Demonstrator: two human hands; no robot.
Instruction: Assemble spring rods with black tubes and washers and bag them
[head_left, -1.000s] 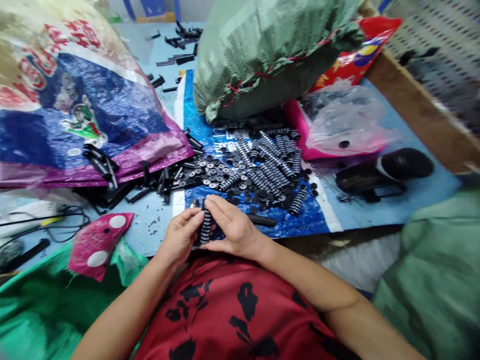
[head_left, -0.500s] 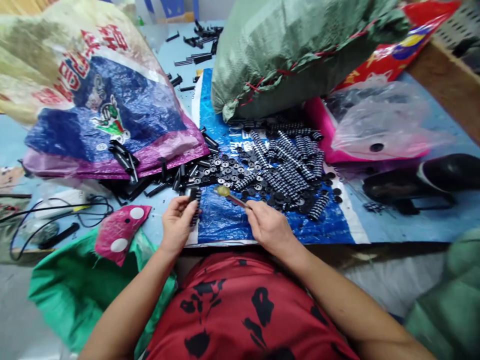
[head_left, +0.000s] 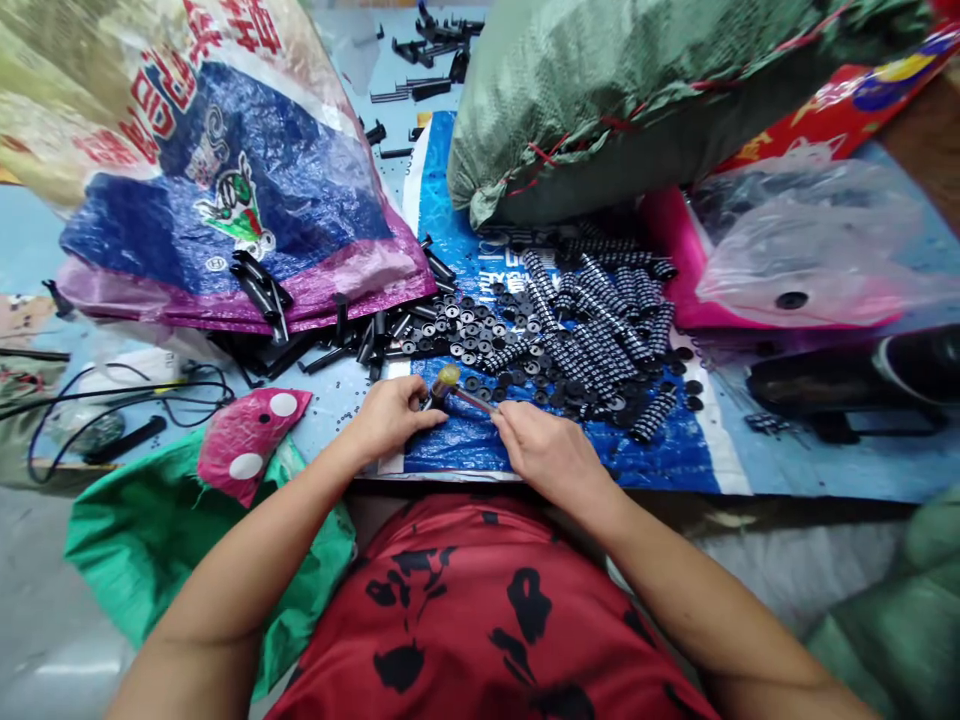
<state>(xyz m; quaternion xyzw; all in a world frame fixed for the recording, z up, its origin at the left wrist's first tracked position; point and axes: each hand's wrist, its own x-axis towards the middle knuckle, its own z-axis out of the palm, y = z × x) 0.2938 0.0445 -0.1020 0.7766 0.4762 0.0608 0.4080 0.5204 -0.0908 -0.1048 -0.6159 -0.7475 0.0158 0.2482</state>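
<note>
Near the table's front edge, my left hand (head_left: 394, 415) is closed around a small black cylindrical part (head_left: 435, 397), mostly hidden by the fingers. My right hand (head_left: 547, 445) grips the thin shaft of a small mallet (head_left: 472, 401) with a yellow head. That head is right at the end of the black part; whether they touch I cannot tell. Just beyond both hands lie a scatter of black round discs with centre holes (head_left: 469, 330) and a pile of black-and-white ribbed rollers (head_left: 600, 340).
A blue plastic sheet (head_left: 510, 440) covers the table. Behind stand a printed woven sack (head_left: 300, 180) and a green sack (head_left: 585, 110). Rightward are a pink box (head_left: 686, 270) with a clear bag and a black cylindrical device (head_left: 847, 385). Cables (head_left: 199, 395) lie left, above a green bag (head_left: 142, 540).
My left hand has moved right with the black part, turning it so its end meets the mallet's head. The right hand stays nearly in place. The whole view has shifted slightly.
</note>
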